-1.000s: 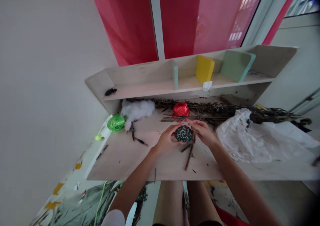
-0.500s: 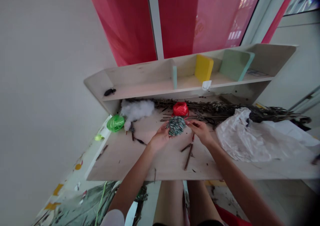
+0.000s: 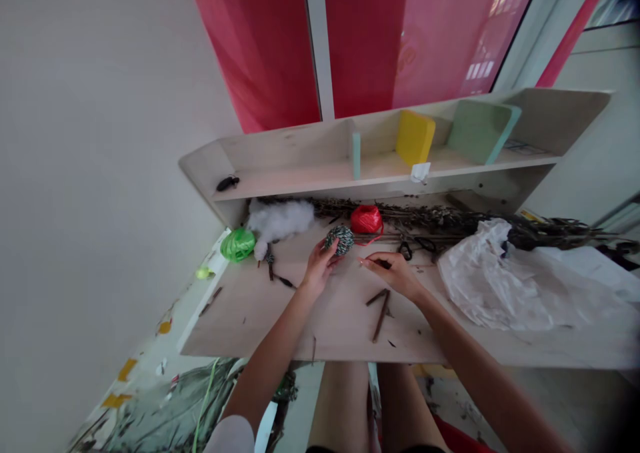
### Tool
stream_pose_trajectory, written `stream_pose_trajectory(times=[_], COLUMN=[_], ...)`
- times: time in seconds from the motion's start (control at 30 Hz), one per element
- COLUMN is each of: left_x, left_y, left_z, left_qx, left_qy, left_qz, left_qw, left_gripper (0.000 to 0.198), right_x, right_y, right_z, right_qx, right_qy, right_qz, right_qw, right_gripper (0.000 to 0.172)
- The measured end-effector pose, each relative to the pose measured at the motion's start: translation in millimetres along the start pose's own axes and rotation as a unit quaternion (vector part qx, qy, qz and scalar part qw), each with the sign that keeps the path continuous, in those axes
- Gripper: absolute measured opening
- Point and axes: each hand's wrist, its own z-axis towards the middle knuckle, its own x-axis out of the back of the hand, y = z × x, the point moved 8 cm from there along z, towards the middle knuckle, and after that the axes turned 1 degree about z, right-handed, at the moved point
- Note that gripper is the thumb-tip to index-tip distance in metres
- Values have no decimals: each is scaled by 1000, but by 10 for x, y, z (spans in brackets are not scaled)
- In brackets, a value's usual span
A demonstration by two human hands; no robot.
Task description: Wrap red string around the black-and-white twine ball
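The left hand (image 3: 319,269) has its grip curled around the near side of a round ball of black-and-white twine (image 3: 340,239). The ball is at the back of the pale wooden bench (image 3: 300,319), at 8 o'clock from a red ball of plastic string (image 3: 366,219), and being round it shows no long axis. The right hand (image 3: 397,274), at 4 o'clock from the twine ball, points its fingers toward 9 o'clock, its grip pinched on a small dark bit (image 3: 383,263) too small to identify.

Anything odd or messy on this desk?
Messy, not damaged. Loose twigs and dark bits lie scattered on the desk near the right hand; white stuffing sprawls at the back; a crumpled plastic sheet covers the right side. The left hand holds a twine ball.
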Motion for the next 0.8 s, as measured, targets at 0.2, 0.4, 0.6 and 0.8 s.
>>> stream_pose_trajectory(times=[0.2, 0.4, 0.6, 0.8], left_x=[-113, -183, -385, -561], left_y=[116, 70, 52, 109], left_z=[-96, -127, -295, -494], left_qx=[-138, -202, -255, -298], left_qy=[11, -37, -148, -197], left_qz=[180, 333, 436, 461], left_qw=[974, 920, 850, 812], left_gripper=[62, 73, 68, 64], right_x=[63, 82, 94, 259], right_y=[0, 36, 29, 159], right_z=[-4, -5, 15, 1], right_qx=[-19, -50, -31, -83], right_qy=[4, 10, 14, 85], right_qz=[39, 78, 78, 151], right_qw=[999, 996, 996, 981], right_gripper=[40, 42, 42, 45])
